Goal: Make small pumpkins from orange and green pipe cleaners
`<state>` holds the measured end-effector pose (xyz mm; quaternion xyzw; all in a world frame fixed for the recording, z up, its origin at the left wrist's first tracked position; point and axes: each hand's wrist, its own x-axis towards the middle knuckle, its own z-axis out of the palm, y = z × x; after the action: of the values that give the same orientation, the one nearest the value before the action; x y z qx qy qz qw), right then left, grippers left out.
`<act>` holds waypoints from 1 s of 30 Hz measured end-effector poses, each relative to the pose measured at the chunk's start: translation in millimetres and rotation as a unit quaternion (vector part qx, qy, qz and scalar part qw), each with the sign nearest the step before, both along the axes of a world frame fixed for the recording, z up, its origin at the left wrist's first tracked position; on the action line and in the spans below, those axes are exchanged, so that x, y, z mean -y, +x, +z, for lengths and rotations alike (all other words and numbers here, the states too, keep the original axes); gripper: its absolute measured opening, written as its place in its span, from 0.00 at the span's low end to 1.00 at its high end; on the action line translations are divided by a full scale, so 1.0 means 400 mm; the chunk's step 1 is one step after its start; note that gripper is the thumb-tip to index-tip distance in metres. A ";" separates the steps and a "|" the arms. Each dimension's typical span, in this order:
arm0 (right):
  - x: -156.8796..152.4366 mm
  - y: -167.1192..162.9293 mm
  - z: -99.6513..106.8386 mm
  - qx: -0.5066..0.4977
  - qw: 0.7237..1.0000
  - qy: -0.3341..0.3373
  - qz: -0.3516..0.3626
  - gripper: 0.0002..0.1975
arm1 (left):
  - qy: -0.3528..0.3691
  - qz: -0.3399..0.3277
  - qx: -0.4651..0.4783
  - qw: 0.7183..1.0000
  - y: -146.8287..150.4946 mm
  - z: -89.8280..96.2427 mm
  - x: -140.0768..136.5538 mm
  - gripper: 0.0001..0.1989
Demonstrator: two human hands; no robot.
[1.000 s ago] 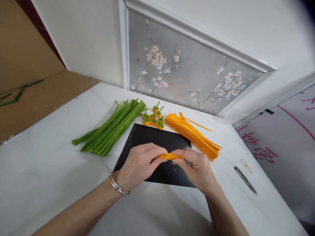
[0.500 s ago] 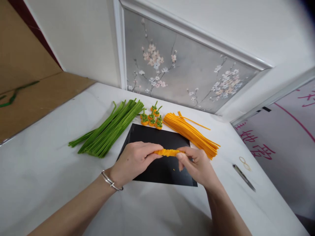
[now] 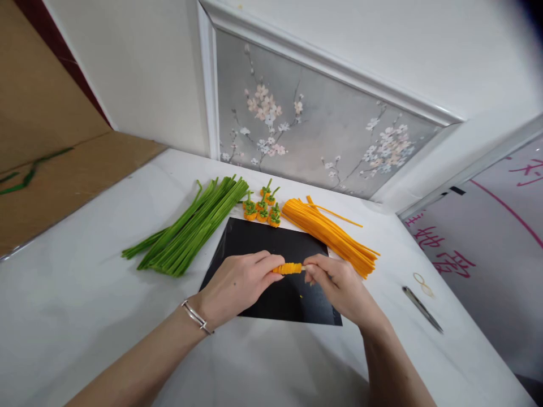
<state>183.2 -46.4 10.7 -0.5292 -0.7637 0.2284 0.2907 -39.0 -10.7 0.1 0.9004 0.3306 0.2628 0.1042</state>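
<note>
An orange pipe cleaner is wound in a tight coil around a thin, pale stick. My left hand, a silver bangle at its wrist, pinches the coil's left end between thumb and fingers. On the other side my right hand grips the stick just beyond the coil's right end. Both hands hover over a black mat. Fingers hide the two ends of the stick.
Green pipe cleaners lie bundled at left, orange pipe cleaners at right. Several small orange-and-green pieces stand behind the mat. Tweezers and gold wire rings rest at right. A whiteboard leans there.
The coil has become shorter and more compact, baring the pale stick at its right. My right hand has shifted from the coil's end onto the stick.
</note>
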 end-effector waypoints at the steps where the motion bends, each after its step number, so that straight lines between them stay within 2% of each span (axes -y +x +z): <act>1: -0.002 -0.004 -0.004 0.016 1.000 0.015 -0.001 0.12 | 0.000 0.004 -0.007 1.000 0.001 -0.002 0.001 0.09; 5: -0.004 -0.037 -0.025 0.056 0.997 0.052 -0.013 0.15 | -0.001 0.023 -0.042 0.999 0.013 -0.018 0.006 0.14; 9: 0.002 -0.074 -0.032 0.046 0.997 0.055 -0.017 0.19 | -0.014 -0.001 -0.031 0.999 0.022 -0.029 0.011 0.08; 14: 0.005 -0.090 -0.028 0.026 0.998 0.048 0.008 0.20 | -0.045 -0.021 0.019 0.999 0.025 -0.017 0.014 0.07; 19: 0.003 -0.078 -0.025 0.031 0.998 0.041 0.022 0.16 | -0.046 -0.034 0.007 0.998 0.024 -0.010 0.010 0.08; 24: 0.002 -0.067 -0.032 0.049 0.997 0.062 0.012 0.09 | -0.079 -0.018 -0.030 0.996 0.013 -0.017 -0.004 0.07; 28: -0.008 -0.051 -0.037 0.019 0.998 0.053 -0.001 0.06 | -0.100 -0.009 -0.031 0.995 0.000 -0.024 -0.017 0.04; 30: -0.016 -0.047 -0.039 -0.003 0.999 0.034 -0.018 0.05 | -0.112 0.004 -0.022 0.993 -0.003 -0.025 -0.019 0.11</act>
<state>164.4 -40.1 -5.1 -0.5316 -0.7606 0.1987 0.3152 -40.1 -3.1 -10.0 0.8872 0.3640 0.2049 0.1959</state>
